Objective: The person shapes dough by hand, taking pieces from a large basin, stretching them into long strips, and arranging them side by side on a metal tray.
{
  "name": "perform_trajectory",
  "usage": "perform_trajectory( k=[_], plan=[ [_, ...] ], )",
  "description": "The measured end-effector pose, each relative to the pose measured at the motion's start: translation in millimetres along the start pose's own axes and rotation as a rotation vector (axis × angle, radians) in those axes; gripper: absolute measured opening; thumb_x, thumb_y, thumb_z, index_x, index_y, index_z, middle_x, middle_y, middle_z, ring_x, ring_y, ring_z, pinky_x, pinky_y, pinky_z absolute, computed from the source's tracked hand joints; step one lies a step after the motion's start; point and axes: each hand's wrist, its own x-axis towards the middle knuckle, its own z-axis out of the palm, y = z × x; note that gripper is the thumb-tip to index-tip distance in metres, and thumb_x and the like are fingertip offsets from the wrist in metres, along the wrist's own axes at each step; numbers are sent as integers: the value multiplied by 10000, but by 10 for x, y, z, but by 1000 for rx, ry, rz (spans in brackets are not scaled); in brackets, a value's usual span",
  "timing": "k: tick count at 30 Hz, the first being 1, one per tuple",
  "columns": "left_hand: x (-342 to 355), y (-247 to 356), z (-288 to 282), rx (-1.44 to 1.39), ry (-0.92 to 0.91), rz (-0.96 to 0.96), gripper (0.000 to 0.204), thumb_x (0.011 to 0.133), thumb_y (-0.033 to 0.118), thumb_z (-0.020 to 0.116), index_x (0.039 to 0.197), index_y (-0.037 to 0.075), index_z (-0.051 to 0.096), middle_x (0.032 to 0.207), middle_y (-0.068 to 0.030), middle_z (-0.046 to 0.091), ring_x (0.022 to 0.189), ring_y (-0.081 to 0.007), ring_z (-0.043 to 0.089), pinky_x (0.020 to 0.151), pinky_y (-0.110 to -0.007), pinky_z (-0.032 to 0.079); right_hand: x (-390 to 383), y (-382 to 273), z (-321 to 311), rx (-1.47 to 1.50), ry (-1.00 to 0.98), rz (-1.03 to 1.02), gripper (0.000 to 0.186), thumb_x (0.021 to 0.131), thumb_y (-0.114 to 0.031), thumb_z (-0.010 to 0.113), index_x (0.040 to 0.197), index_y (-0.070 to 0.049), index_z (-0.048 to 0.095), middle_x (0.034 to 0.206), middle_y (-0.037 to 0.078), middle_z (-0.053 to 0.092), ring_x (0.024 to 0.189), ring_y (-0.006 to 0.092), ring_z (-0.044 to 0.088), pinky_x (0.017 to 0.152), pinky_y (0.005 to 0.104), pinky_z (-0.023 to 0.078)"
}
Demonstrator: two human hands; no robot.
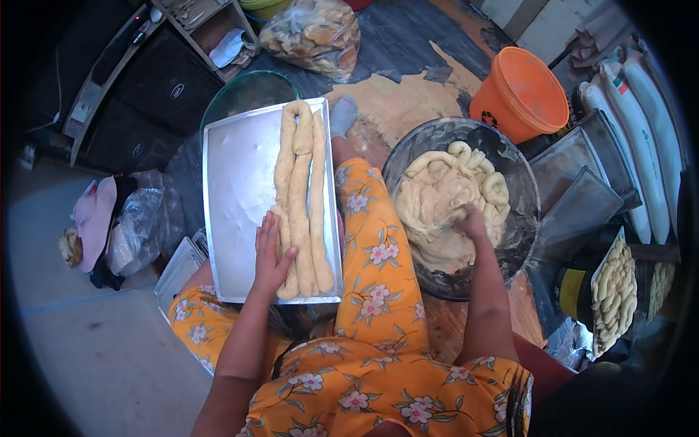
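A metal baking tray [240,175] rests over my left leg. Along its right side lie long ropes of dough [299,211], one of them looped at the far end. My left hand [271,255] is flat on the tray with its fingers stretched out, touching the leftmost rope near its lower part. On the floor to the right stands a wide black basin [526,211] holding a big mass of soft dough [429,211] with coiled dough strips [495,188] along its far and right sides. My right hand [470,222] is closed on the dough near the middle, its fingertips partly hidden.
An orange bucket [520,95] stands beyond the basin. At right are white sacks [641,146], leaning trays [575,171] and a tray of shaped dough pieces [614,295]. A bag of bread [313,36] and a green tub [247,91] lie ahead; a pink cap [96,222] is left.
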Motion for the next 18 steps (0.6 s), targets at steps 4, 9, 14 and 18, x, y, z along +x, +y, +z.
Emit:
perform_trajectory(
  k=[4,9,14,18],
  plan=[
    [-27,-31,-13,-5,3,-21,743,836,291,602,1448,20,279,1514,-210,234,1422,-342,177,1147,-479,81,207,-12,-578,291,282,250,463,693,-242,770,1090,-53,625,1083,161,618,1007,349,587,857,409,472],
    [33,1,-1,-37,33,8,731,845,309,589,1444,17,288,1509,-211,247,1418,-343,188,1144,-486,88,237,-225,-388,-266,263,231,649,722,-209,724,1320,-147,481,1382,122,439,1280,288,403,1024,524,315],
    [-8,-40,-14,-8,39,12,723,855,330,579,1441,16,293,1508,-208,251,1416,-344,193,1143,-488,86,113,-434,456,-607,19,-122,601,763,-264,669,1322,-144,483,1346,70,493,1258,290,433,1023,522,325],
    [-4,-15,25,7,32,-2,721,856,330,579,1440,17,293,1507,-211,250,1416,-344,193,1143,-489,83,252,-164,473,-231,138,228,468,825,-268,643,1236,-73,533,1158,114,606,1046,307,592,962,444,424]
  ],
)
